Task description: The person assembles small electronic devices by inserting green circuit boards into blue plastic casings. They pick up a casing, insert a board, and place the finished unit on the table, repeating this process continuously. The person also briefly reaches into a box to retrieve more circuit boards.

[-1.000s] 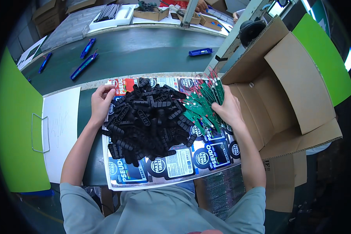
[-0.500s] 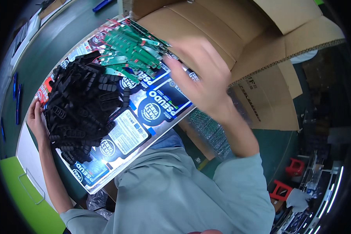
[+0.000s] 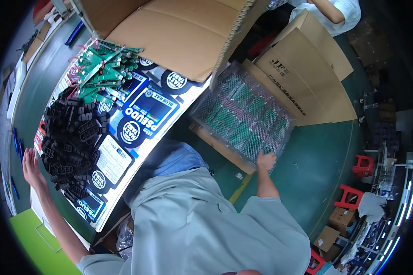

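Two hands: right hand [image 3: 266, 161] at the clear tray [image 3: 210, 97], left hand [image 3: 33, 172] near black pieces [image 3: 73, 142]

The left fingers look straight and empty; the right ones curl at the tray's corner, but we cannot tell if they grip. The tray sits past the printed sheet [image 3: 147, 110]; we think its pockets keep green boards [image 3: 225, 120] tidy. A box flap [image 3: 174, 50] hides some sheet

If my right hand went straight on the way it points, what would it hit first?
Most likely the tray: your right hand seems to be right at its near corner, though exact contact is unclear.
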Demonstrator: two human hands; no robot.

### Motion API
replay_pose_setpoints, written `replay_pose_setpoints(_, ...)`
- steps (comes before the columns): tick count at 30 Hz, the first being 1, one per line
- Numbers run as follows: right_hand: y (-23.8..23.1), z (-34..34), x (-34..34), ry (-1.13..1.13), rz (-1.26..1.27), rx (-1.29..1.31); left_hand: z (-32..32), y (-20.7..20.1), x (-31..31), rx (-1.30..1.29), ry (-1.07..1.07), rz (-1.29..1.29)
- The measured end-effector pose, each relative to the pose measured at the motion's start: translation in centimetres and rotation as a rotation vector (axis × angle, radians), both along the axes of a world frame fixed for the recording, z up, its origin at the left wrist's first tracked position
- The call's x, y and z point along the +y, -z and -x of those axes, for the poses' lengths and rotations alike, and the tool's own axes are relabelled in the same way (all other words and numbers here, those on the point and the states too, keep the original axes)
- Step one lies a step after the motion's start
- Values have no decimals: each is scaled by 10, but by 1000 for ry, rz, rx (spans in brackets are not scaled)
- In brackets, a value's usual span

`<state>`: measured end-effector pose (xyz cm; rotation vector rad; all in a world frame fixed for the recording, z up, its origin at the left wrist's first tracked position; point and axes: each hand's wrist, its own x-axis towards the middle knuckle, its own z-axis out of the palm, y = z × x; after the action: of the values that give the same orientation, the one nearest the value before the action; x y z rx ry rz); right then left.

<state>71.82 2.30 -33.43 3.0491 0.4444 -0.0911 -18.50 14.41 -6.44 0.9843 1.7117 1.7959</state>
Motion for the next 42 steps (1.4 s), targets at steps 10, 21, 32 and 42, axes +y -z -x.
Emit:
replay_pose_setpoints(10,0,-57,-22,264,56,3,-211,-127,-96,629,71,-190)
replay_pose_setpoints(21,43,-128,-67,96,-119,187,-413,-33,-126,571,784,-55)
replay_pose_setpoints(32,-30,-138,-75,279,-768,724,-453,23,-106,320,883,104)
replay_pose_setpoints(42,-112,-109,-64,127,-1347,963,-480,74,-54,106,950,199)
